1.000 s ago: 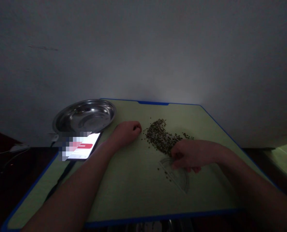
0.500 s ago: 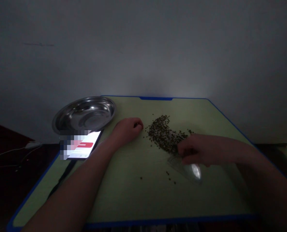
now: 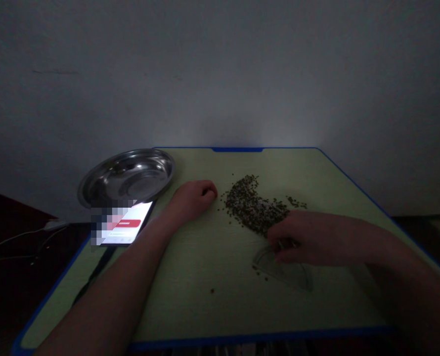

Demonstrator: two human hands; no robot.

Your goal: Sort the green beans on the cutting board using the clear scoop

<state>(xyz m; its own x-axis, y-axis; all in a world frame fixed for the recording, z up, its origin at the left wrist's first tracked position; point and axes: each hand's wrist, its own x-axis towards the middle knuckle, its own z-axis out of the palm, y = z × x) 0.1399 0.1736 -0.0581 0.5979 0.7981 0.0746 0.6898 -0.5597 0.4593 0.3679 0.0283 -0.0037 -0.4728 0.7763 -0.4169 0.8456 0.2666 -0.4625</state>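
Note:
My right hand is closed in a pinch on a clear, flat plastic piece shaped like a protractor, whose upper part my fingers hide. The piece is tilted against the near side of a heap of small dark brown grains. A few loose grains lie by its lower edge, and a small cluster sits beyond my right wrist. My left hand rests on the table left of the heap, fingers curled in a loose fist with nothing seen in them.
The pale green table has a blue rim and stands against a grey wall. A shiny steel basin sits at its far left corner. In front of it a lit phone lies beside my left forearm. White cables hang off to the left.
My right hand and the clear piece have shifted slightly toward me, and the piece's bright glare is gone. More grains show beyond my right hand. My left hand stays in place.

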